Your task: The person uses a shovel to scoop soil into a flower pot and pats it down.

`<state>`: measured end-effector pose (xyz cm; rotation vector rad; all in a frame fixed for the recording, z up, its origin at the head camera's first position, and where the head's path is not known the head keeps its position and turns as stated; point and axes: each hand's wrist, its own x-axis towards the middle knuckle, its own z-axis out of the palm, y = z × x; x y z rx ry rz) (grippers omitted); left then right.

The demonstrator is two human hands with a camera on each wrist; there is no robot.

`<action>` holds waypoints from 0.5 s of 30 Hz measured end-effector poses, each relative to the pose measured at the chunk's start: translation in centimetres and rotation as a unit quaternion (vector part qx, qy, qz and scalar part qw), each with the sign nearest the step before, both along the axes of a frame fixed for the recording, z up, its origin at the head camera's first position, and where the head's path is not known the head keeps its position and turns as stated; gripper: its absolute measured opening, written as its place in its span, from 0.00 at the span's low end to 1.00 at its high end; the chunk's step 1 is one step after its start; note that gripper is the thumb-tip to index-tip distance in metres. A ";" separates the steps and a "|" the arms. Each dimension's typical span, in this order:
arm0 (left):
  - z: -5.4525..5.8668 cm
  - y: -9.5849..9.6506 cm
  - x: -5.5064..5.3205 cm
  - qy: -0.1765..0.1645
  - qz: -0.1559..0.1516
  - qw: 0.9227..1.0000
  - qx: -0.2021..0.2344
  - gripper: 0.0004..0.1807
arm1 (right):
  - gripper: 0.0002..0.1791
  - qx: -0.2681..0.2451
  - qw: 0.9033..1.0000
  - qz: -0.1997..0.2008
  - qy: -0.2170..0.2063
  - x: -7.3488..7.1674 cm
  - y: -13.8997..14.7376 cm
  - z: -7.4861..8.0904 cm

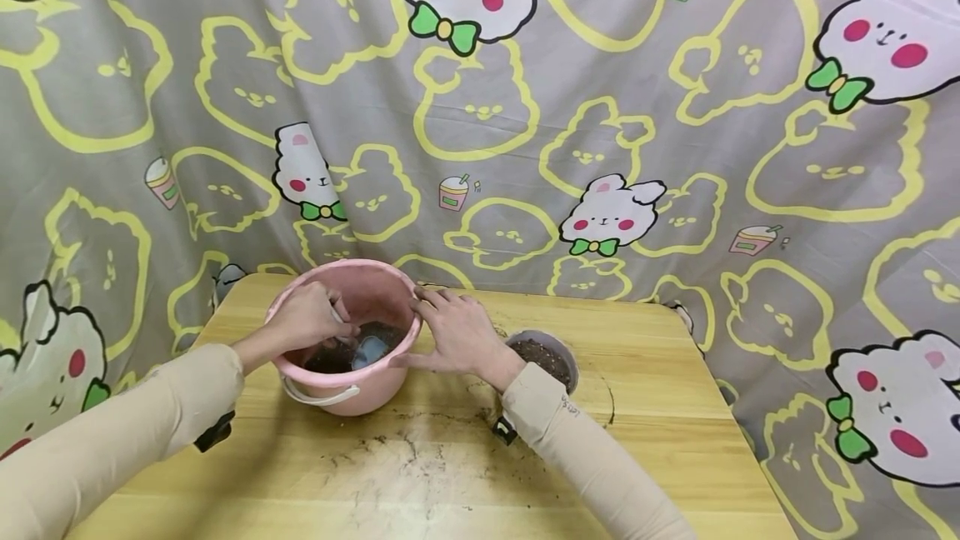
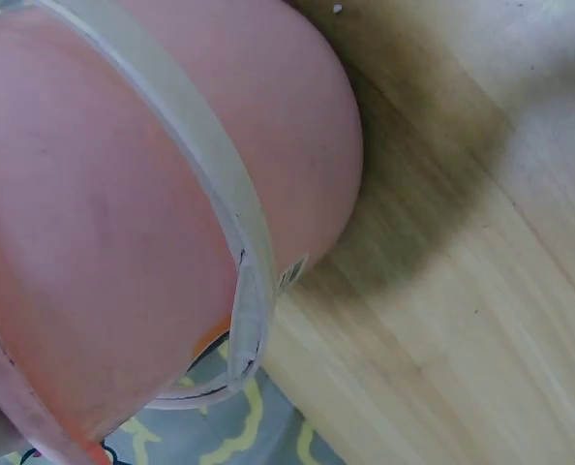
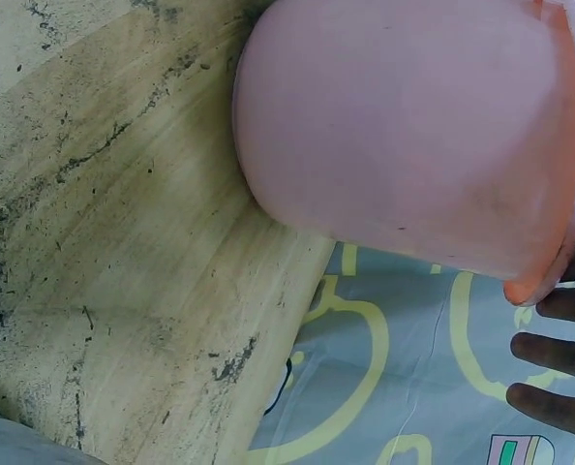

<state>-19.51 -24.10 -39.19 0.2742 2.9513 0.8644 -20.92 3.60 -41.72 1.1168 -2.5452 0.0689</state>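
A pink bucket (image 1: 375, 386) with a white handle (image 1: 321, 397) stands at the left of the table, dark soil (image 1: 324, 359) inside it. My left hand (image 1: 311, 315) reaches over the rim and grips a small blue scoop (image 1: 370, 351), whose blade rests at the soil. In the left wrist view, the bucket's wall (image 2: 94, 194) hides the scoop and most of that hand. On the bucket's right rim lies my right hand (image 1: 461, 336), fingers straight and spread. The right wrist view shows several of its fingers (image 3: 554, 354) extending at and past the rim.
Just right of my right hand stands a grey pot (image 1: 572, 361) of brown soil, partly behind my wrist. Loose soil is scattered over the wooden table (image 1: 660, 457). A patterned grey curtain (image 1: 495, 123) hangs behind the table and along its sides.
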 end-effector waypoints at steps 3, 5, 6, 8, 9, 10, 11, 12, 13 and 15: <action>0.4 0.1 0.5 -0.031 0.010 0.999 0.037 0.14 | 0.54 0.005 1.000 -0.005 -0.006 0.0 0.1 0.0; 0.5 0.1 0.7 -0.048 0.017 0.997 0.057 0.13 | 0.54 0.008 1.000 -0.005 -0.009 0.1 0.1 0.1; 0.5 0.2 0.8 -0.054 0.019 0.996 0.067 0.13 | 0.53 0.009 1.000 -0.005 -0.010 0.1 0.2 0.1; 0.6 0.1 1.0 -0.063 0.017 0.994 0.085 0.13 | 0.53 0.012 1.000 -0.005 -0.011 0.1 0.2 0.1; 0.6 0.1 1.0 -0.065 0.020 0.994 0.086 0.13 | 0.53 0.012 1.000 -0.004 -0.012 0.1 0.2 0.1; 0.6 0.0 0.9 -0.068 0.024 0.993 0.088 0.13 | 0.53 0.011 1.000 -0.004 -0.014 0.1 0.2 0.1; 0.6 -0.1 0.9 -0.071 0.027 0.993 0.092 0.13 | 0.53 0.010 1.000 -0.003 -0.015 0.1 0.2 0.1; 0.7 -0.2 0.8 -0.074 0.030 0.992 0.096 0.13 | 0.53 0.008 1.000 -0.002 -0.016 0.1 0.3 0.1; 0.8 -0.3 0.8 -0.078 0.032 0.991 0.101 0.14 | 0.53 0.006 1.000 -0.001 -0.017 0.1 0.3 0.1; 1.0 -0.5 0.7 -0.094 0.049 0.988 0.111 0.15 | 0.53 0.003 1.000 0.001 -0.018 0.1 0.3 0.1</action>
